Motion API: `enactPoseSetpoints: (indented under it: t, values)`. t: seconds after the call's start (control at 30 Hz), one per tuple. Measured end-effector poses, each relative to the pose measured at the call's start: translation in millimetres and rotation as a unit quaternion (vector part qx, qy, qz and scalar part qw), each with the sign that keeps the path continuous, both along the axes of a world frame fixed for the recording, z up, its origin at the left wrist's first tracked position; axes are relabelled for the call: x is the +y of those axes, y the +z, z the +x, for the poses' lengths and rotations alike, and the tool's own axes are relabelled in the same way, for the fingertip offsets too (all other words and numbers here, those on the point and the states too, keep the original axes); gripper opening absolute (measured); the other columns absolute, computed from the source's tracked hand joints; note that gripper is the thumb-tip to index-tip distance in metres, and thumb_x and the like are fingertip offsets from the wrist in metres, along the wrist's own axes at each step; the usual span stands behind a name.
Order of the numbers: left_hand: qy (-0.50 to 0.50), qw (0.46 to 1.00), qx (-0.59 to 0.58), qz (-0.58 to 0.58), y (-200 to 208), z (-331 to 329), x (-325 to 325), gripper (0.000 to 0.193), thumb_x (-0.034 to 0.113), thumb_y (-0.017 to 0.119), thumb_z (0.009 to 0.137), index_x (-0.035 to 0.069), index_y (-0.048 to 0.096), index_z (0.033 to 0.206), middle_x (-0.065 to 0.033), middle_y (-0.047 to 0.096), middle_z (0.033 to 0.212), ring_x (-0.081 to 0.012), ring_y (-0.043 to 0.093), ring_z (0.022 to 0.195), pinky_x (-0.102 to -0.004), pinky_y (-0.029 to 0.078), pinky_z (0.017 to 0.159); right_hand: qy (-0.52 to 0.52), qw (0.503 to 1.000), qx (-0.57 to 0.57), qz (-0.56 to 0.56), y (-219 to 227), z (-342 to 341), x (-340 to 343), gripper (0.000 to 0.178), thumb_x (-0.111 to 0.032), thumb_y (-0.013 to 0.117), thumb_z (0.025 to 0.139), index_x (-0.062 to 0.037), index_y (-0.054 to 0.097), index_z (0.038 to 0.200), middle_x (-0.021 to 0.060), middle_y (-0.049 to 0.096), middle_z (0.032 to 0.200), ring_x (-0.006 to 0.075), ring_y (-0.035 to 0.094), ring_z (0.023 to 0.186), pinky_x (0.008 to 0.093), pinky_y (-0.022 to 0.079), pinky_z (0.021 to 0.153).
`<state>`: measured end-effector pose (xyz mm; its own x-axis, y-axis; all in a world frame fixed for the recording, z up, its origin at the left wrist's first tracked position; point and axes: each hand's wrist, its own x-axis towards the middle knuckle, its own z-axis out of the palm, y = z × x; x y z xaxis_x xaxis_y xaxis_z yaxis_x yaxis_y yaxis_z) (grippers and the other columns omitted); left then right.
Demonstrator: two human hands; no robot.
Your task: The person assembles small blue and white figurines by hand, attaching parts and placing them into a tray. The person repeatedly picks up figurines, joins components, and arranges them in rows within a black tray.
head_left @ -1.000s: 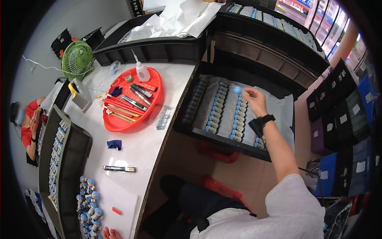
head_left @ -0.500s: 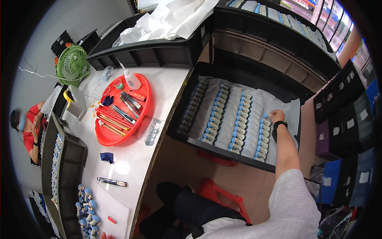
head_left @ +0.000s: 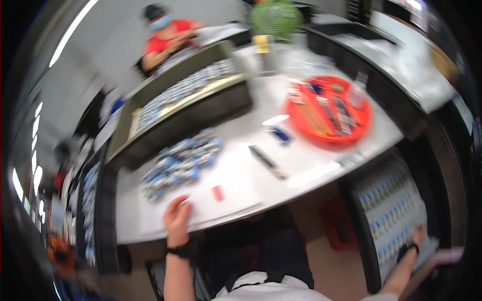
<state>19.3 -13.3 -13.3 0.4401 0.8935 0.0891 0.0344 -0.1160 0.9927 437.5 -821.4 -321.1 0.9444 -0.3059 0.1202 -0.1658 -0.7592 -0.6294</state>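
Note:
Motion smears the view. My left hand (head_left: 177, 216) is over the white sheet (head_left: 236, 200) near the table's front edge, its fingers curled together around a small pale bit too blurred to name. Beside it are a small red block (head_left: 217, 192) and a cluster of small blue-and-cream figurines (head_left: 183, 163). To the far right, my right hand (head_left: 418, 234) is over the edge of a black crate (head_left: 362, 236), next to rows of similar figurines (head_left: 394, 218) on a white lining. Its fingers are too smeared to read.
A dark pen-like tool (head_left: 267, 161) and a navy cloth (head_left: 279, 135) lie mid-table. Behind are a red tray (head_left: 329, 143) of brushes and tools, a green fan (head_left: 275, 20) and an olive crate (head_left: 201, 103) of figurines. A co-worker in red (head_left: 168, 42) sits beyond.
The view has swung left from the crate to the table. My left hand has come into full view over the white sheet; my right hand stays at the crate of figurines.

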Motion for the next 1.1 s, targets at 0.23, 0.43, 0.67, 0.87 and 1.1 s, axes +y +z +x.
enactPoseSetpoints:
  t: [0.23, 0.43, 0.67, 0.87, 1.1]
  values:
    - [-0.076, 0.99, -0.099, -0.059, -2, -3, 0, 0.022, -0.003, 0.055, 0.083, -0.004, 0.056, 0.105, -0.0076, 0.061, 0.099, -0.0124, 0.059, 0.088, -0.0236, 0.046, 0.081, 0.157, 0.95, -0.028, 0.269, 209, -32, 250, 0.034, -0.022, 0.056, 0.087, -0.0085, 0.052, 0.118, 0.0011, 0.058, 0.102, 0.0097, 0.055, 0.084, 0.0205, 0.041, 0.067]
    - [-0.114, 0.991, -0.066, -0.004, 22, -7, -6, 0.018, -0.001, 0.056, 0.081, -0.001, 0.06, 0.099, -0.0041, 0.062, 0.089, -0.0097, 0.06, 0.083, -0.022, 0.048, 0.074, 0.452, 0.819, 0.062, 0.347, 311, -143, 472, 0.025, -0.007, 0.056, 0.084, -0.0032, 0.054, 0.109, 0.0054, 0.06, 0.094, 0.0108, 0.058, 0.079, 0.0201, 0.045, 0.066]
    - [-0.063, 0.916, 0.205, 0.338, 81, -32, 61, 0.02, 0.007, 0.065, 0.071, 0.002, 0.062, 0.09, -0.0116, 0.062, 0.087, -0.0254, 0.06, 0.077, -0.0311, 0.048, 0.069, 0.613, 0.616, 0.227, 0.439, 334, -246, 619, 0.023, 0.005, 0.058, 0.08, 0.0028, 0.056, 0.102, 0.01, 0.062, 0.089, 0.0148, 0.061, 0.082, 0.0244, 0.05, 0.071]
    - [-0.072, 0.779, 0.426, 0.454, 68, -34, 117, 0.023, 0.016, 0.071, 0.065, 0.006, 0.059, 0.081, -0.0071, 0.057, 0.082, -0.0266, 0.056, 0.083, -0.0374, 0.046, 0.069, 0.672, 0.543, 0.216, 0.454, 330, -299, 708, 0.019, 0.0, 0.059, 0.082, 0.0028, 0.058, 0.101, 0.0075, 0.063, 0.087, 0.0125, 0.061, 0.081, 0.0233, 0.049, 0.071]
    - [-0.062, 0.827, 0.385, 0.404, 67, -34, 129, 0.021, 0.013, 0.068, 0.066, 0.002, 0.059, 0.08, -0.0122, 0.06, 0.077, -0.0292, 0.059, 0.076, -0.0373, 0.047, 0.067, 0.669, 0.589, 0.173, 0.419, 302, -305, 734, 0.018, -0.003, 0.061, 0.081, 0.0016, 0.06, 0.098, 0.0055, 0.063, 0.085, 0.0098, 0.06, 0.078, 0.0216, 0.047, 0.069]
